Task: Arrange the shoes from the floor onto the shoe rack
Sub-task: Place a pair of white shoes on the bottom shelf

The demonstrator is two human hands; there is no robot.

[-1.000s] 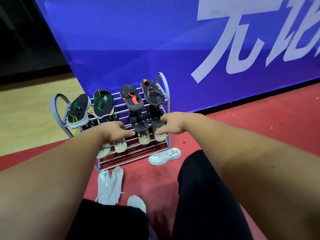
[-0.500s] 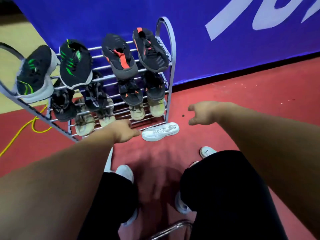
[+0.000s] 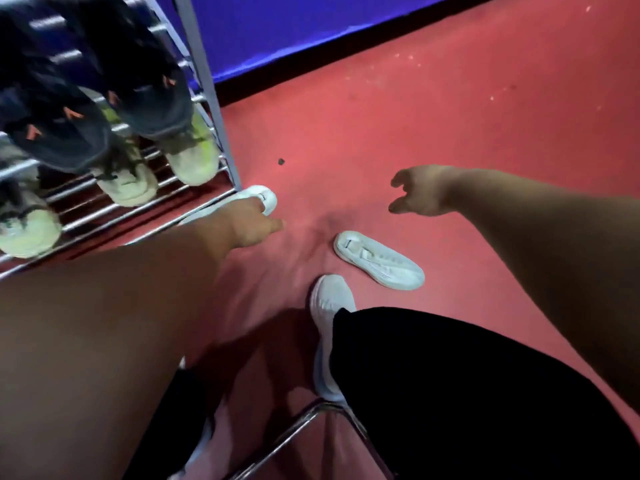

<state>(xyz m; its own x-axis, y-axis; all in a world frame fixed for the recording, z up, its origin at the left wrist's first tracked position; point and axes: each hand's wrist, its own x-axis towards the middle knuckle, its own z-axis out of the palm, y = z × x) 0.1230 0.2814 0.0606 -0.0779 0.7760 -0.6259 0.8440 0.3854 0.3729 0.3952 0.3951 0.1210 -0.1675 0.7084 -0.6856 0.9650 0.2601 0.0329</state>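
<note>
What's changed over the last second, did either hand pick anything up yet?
No pickup yet. Both hands left the shoe rack and dropped toward the floor: the left hand now reaches over the white shoe by the rack, and the right hand hovers open above the second white shoe. Both white shoes remain on the floor; racked shoes unchanged.

Blue banner [image 3: 277, 26] runs along red floor [image 3: 415, 116] at 12 o'clock; chrome chair frame [image 3: 298, 431] at 6; small dark speck [image 3: 281, 162] nr centre.
</note>
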